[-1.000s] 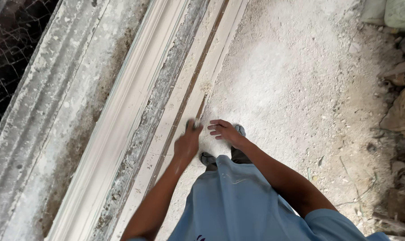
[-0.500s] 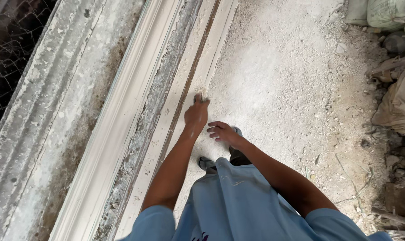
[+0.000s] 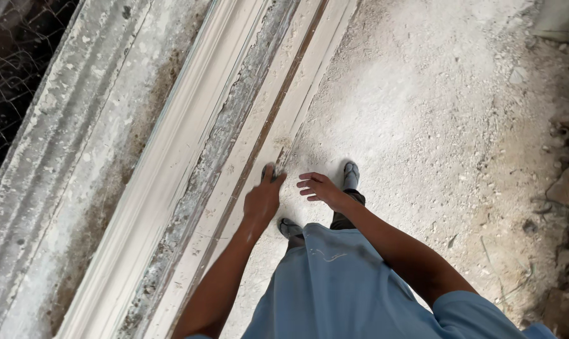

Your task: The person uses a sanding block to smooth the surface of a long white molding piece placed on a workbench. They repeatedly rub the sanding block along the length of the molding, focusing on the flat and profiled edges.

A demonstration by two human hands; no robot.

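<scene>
Dusty work floor (image 3: 422, 107), white with plaster powder and grit, seen from above. To the left, long moulded plaster strips laid side by side, running diagonally from lower left to upper right: a pale cream moulding (image 3: 165, 169) with fine ridges, a grey crusted channel (image 3: 228, 138) beside it, then a flat white strip with a thin brown line (image 3: 278, 107) down its length. Farther left, a broad grey-stained casting bed (image 3: 65, 138) and wire mesh (image 3: 8, 63) over darkness at the corner. Rubble and sacks along the right edge.

Left hand (image 3: 262, 199) stretched forward and low, fingers together, fingertips touching or just above the flat white strip near the brown line; nothing held. Right hand (image 3: 319, 186) just to its right, fingers spread and slightly curled, hovering open over the floor, empty. Beyond and below the hands, two dark shoes (image 3: 350, 174) on the powder, blue garment (image 3: 335, 282) filling the bottom of the view.

Likely risks, as a judgement: pressure from the left fingertips could chip or dent the strip's edge if the plaster is soft or thin; loose powder underfoot could let a shoe slide while leaning forward, throwing weight onto the mouldings and cracking them; grit carried on the skin could scratch the smooth face.
</scene>
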